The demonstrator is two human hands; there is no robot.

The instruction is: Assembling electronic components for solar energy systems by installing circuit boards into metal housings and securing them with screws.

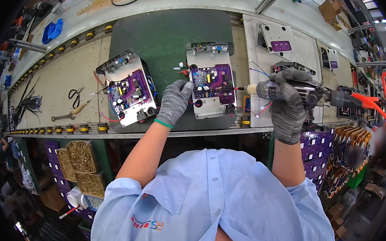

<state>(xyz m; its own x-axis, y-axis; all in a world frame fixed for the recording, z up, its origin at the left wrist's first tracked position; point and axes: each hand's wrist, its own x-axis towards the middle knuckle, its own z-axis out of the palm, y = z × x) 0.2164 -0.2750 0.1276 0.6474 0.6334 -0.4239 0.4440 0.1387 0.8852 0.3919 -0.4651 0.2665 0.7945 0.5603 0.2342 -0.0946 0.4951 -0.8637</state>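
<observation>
In front of me a metal chassis (206, 110) carries a purple circuit board (212, 80) with yellow, black and white parts. My left hand (175, 101), in a grey knit glove, is closed at the chassis's left edge, gripping it; some fingertips are hidden. My right hand (288, 97), gloved alike, is wrapped round a black power screwdriver (306, 91) with an orange hose. Level and pointing left, the tool has its bit at the board's right side; whether it touches a screw is too small to tell. To the left lies a similar chassis (129, 91) with its own purple board.
Both chassis rest on a dark green mat (168, 32). On the left bench lie scissors (77, 95), a wrench (63, 116) and black cables (28, 106). More metal units (277, 39) stand at the right. Below the bench edge are trays of brass-coloured screws (81, 156).
</observation>
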